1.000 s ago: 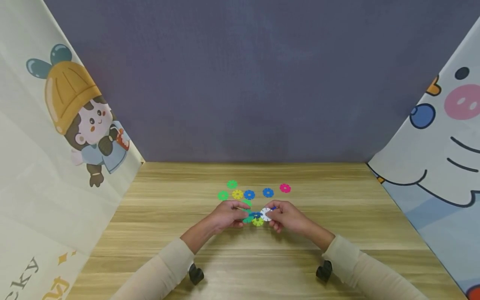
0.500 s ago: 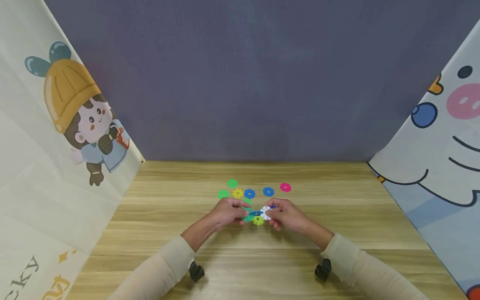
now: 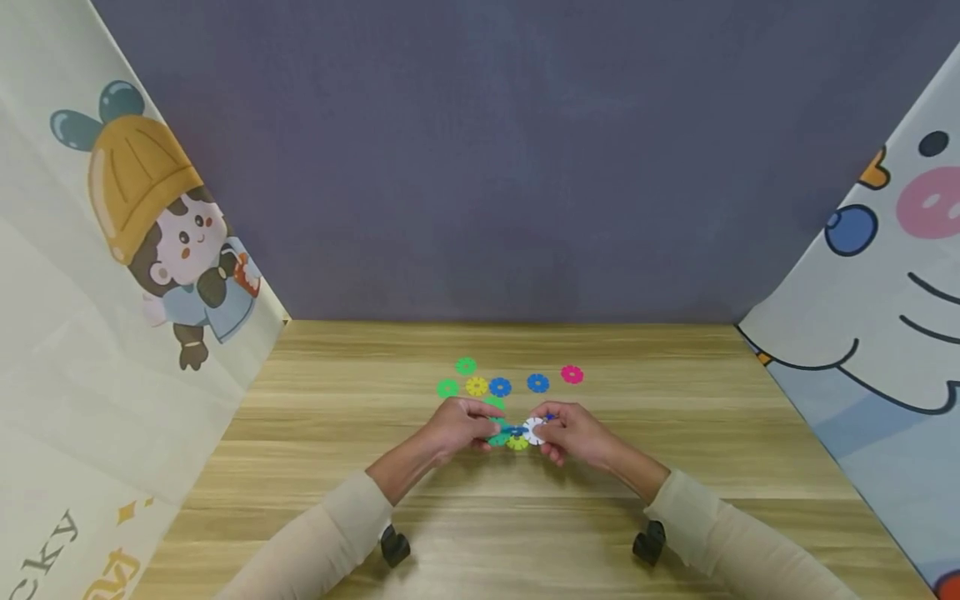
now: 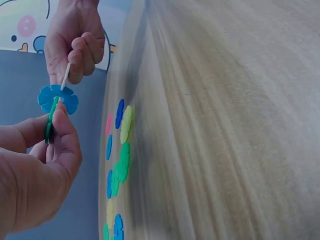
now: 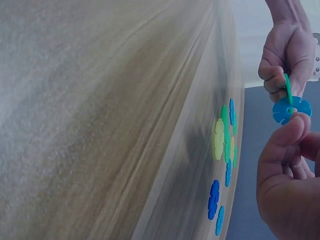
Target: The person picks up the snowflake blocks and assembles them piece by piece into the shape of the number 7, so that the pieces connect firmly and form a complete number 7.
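Three notched plastic discs are held above the table, joined edge to edge. My left hand (image 3: pixel 459 429) pinches a green disc (image 4: pixel 50 124) between thumb and fingers. My right hand (image 3: pixel 579 435) pinches a white disc (image 3: pixel 534 431), which appears edge-on in the left wrist view. Between the hands sits a blue disc (image 4: pixel 71 102), with the green one slotted into its near side; the white one meets its other side. How deep the slots engage is hard to tell. In the right wrist view, my right thumb hides most of the white disc.
Loose notched discs lie on the wooden table (image 3: pixel 480 533) beyond and below the hands: a yellow-green one (image 3: pixel 517 443), a yellow one (image 3: pixel 476 386), a pink one (image 3: pixel 572 374), a blue one (image 3: pixel 537 383) and several others. A dark panel (image 3: pixel 510 167) stands at the back.
Both hands keep their pinch on the discs and stay almost in place. The blue disc between them tilts slightly, and the head view shifts a little.
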The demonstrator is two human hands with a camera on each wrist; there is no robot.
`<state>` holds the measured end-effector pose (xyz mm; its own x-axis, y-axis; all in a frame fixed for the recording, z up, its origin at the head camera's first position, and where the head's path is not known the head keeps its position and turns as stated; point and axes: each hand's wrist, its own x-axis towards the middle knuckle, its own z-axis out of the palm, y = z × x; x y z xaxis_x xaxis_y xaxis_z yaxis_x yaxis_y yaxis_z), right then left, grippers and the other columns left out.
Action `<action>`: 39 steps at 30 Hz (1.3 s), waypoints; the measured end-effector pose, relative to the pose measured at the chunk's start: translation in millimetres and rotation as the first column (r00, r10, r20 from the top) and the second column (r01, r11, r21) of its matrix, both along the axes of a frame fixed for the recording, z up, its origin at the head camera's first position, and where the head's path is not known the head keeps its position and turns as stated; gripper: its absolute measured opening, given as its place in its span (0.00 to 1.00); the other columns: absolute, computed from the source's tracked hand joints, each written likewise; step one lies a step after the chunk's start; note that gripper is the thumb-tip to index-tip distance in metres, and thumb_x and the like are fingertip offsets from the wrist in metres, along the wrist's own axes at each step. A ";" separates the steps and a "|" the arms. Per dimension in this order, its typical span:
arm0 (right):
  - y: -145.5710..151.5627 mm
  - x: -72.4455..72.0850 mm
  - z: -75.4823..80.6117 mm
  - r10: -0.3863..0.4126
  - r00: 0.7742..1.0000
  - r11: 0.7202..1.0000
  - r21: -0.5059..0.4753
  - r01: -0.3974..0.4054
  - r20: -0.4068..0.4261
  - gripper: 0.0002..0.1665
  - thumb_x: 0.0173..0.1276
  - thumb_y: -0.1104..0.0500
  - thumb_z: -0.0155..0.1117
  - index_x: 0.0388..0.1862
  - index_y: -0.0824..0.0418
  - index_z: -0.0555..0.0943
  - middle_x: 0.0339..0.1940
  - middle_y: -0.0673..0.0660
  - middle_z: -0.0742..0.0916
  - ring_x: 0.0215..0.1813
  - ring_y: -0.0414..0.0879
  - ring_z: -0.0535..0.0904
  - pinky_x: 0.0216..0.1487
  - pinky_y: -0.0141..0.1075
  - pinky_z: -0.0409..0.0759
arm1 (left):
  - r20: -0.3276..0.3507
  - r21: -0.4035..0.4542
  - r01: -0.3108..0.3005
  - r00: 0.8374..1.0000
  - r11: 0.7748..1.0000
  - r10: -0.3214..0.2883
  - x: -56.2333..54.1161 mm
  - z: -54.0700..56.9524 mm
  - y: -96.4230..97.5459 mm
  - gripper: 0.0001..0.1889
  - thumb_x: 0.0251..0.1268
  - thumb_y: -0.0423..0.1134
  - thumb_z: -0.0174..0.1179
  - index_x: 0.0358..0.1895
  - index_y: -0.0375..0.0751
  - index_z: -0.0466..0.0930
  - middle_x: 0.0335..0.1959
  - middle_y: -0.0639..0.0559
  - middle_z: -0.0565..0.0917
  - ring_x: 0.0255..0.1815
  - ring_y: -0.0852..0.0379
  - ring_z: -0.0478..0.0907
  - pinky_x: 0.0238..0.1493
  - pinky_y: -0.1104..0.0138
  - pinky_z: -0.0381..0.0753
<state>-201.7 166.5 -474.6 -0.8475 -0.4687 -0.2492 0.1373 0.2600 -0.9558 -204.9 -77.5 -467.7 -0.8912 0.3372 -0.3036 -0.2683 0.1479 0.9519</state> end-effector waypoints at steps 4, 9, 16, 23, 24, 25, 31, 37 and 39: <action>0.4 0.3 -0.4 -0.008 1.000 1.000 0.005 0.008 -0.010 0.12 0.75 0.67 0.58 0.53 0.71 0.76 0.22 0.51 0.83 0.22 0.39 0.76 0.23 0.28 0.79 | -0.017 -0.005 -0.014 1.000 1.000 0.014 0.4 -0.4 2.3 0.18 0.64 0.25 0.65 0.57 0.25 0.81 0.42 0.42 0.88 0.27 0.61 0.81 0.35 0.67 0.88; 2.4 0.8 -1.9 0.008 1.000 1.000 0.009 -0.008 -0.030 0.11 0.74 0.67 0.58 0.51 0.72 0.77 0.21 0.51 0.83 0.22 0.39 0.76 0.23 0.28 0.79 | -0.018 -0.026 0.002 1.000 1.000 -0.002 -1.2 1.3 4.4 0.17 0.65 0.26 0.65 0.57 0.28 0.82 0.44 0.43 0.89 0.27 0.60 0.82 0.36 0.67 0.88; 4.6 0.7 -2.7 -0.003 1.000 1.000 -0.023 0.003 -0.028 0.10 0.77 0.65 0.56 0.52 0.70 0.76 0.22 0.50 0.83 0.22 0.38 0.76 0.23 0.27 0.78 | -0.002 0.029 -0.009 1.000 1.000 0.009 -1.7 -1.1 8.3 0.18 0.65 0.25 0.64 0.58 0.25 0.81 0.41 0.43 0.87 0.28 0.61 0.82 0.38 0.66 0.89; 2.7 1.2 0.1 0.015 1.000 1.000 -0.021 -0.015 -0.015 0.11 0.76 0.65 0.58 0.52 0.70 0.76 0.21 0.50 0.83 0.22 0.38 0.76 0.23 0.27 0.79 | -0.008 0.025 0.023 1.000 0.999 -0.022 -0.7 -2.8 5.4 0.20 0.65 0.26 0.64 0.60 0.25 0.80 0.44 0.42 0.87 0.28 0.61 0.82 0.41 0.63 0.90; 1.9 1.3 0.0 0.018 1.000 1.000 -0.019 -0.018 -0.011 0.11 0.76 0.64 0.58 0.52 0.70 0.76 0.22 0.51 0.83 0.23 0.38 0.77 0.23 0.27 0.79 | -0.012 0.012 0.030 0.999 0.999 -0.030 -1.3 -2.9 3.7 0.19 0.65 0.26 0.64 0.60 0.25 0.80 0.43 0.43 0.87 0.28 0.61 0.82 0.41 0.63 0.90; 1.2 1.3 -0.4 0.021 1.000 1.000 -0.018 -0.022 -0.008 0.12 0.76 0.64 0.58 0.52 0.70 0.76 0.22 0.51 0.83 0.23 0.38 0.77 0.24 0.27 0.79 | -0.018 -0.001 0.040 0.999 0.999 -0.040 -1.8 -2.7 2.0 0.19 0.66 0.26 0.64 0.60 0.26 0.80 0.42 0.43 0.87 0.28 0.60 0.82 0.41 0.62 0.90; 1.3 1.4 -4.0 0.007 1.000 1.000 -0.027 -0.006 0.021 0.14 0.77 0.64 0.57 0.54 0.73 0.75 0.24 0.52 0.84 0.24 0.38 0.78 0.25 0.28 0.81 | -0.098 -0.068 0.131 0.986 0.989 -0.137 -3.3 0.9 -2.2 0.19 0.68 0.29 0.62 0.60 0.26 0.79 0.34 0.48 0.83 0.34 0.51 0.84 0.49 0.51 0.89; 3.7 0.9 -6.6 -0.025 0.998 0.999 -0.040 0.027 0.049 0.14 0.77 0.62 0.58 0.52 0.72 0.74 0.25 0.52 0.85 0.25 0.38 0.79 0.27 0.28 0.82 | -0.235 -0.242 0.179 0.943 0.954 -0.236 -0.8 2.8 -1.4 0.22 0.70 0.40 0.64 0.62 0.33 0.79 0.48 0.43 0.84 0.43 0.52 0.82 0.46 0.56 0.88; 3.8 0.9 -7.5 -0.038 0.998 0.999 -0.035 0.040 0.049 0.13 0.77 0.61 0.58 0.51 0.72 0.74 0.26 0.52 0.85 0.25 0.38 0.79 0.27 0.28 0.82 | -0.309 -0.331 0.175 0.909 0.927 -0.281 0.0 3.2 0.2 0.24 0.69 0.43 0.65 0.64 0.36 0.78 0.56 0.42 0.83 0.49 0.50 0.81 0.49 0.57 0.86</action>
<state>-200.8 170.3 -482.1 -0.8527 -0.4450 -0.2737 0.1927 0.2191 -0.9565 -204.9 -77.3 -464.5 -0.8659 0.4886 -0.1073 0.1430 0.4474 0.8828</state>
